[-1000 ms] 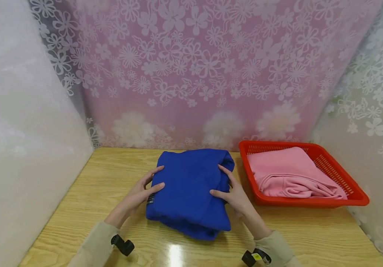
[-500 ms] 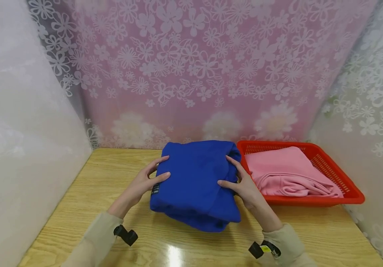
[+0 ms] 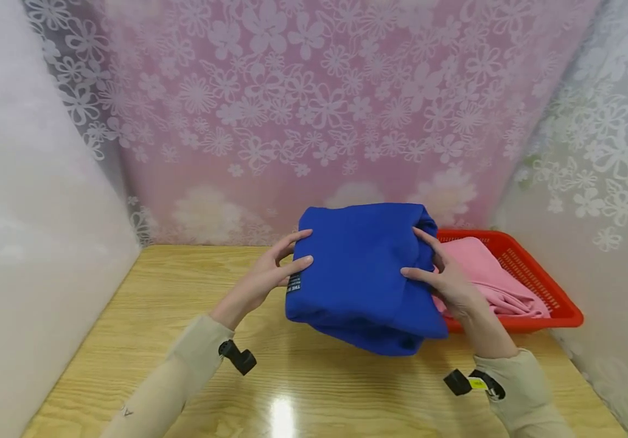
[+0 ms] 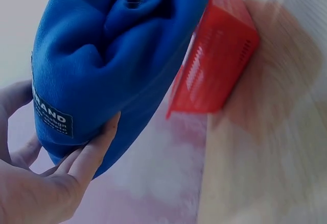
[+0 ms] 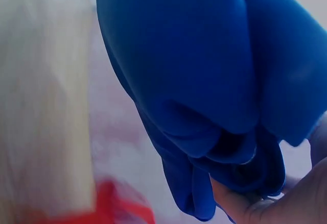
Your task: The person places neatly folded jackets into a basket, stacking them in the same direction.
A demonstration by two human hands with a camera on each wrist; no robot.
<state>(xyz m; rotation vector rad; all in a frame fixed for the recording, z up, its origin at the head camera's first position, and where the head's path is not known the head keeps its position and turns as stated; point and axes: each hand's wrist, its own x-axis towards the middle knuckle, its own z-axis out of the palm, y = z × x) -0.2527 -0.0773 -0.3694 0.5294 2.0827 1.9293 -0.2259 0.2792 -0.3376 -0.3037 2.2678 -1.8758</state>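
A folded blue garment (image 3: 358, 267), thick and roughly square, is held up above the table between both hands. My left hand (image 3: 270, 274) grips its left edge, thumb on top and fingers tucked beneath, beside a dark label (image 4: 53, 117) with white lettering. On the opposite edge my right hand (image 3: 451, 280) holds it the same way, its thumb and forefinger showing on top. Loose folds (image 5: 240, 157) hang at the right side, partly hiding the right fingers. The garment overlaps the left end of a red basket (image 3: 538, 274) in the head view.
Inside the basket lies a folded pink garment (image 3: 473, 261), partly covered from sight. The basket stands at the right of the wooden table (image 3: 199, 286), near the back. A pink flowered curtain (image 3: 292, 121) closes off the rear, with pale sheets on both sides.
Both hands have lifted the blue garment off the table and carried it to the right and away from me, and it now covers part of the red basket from view.
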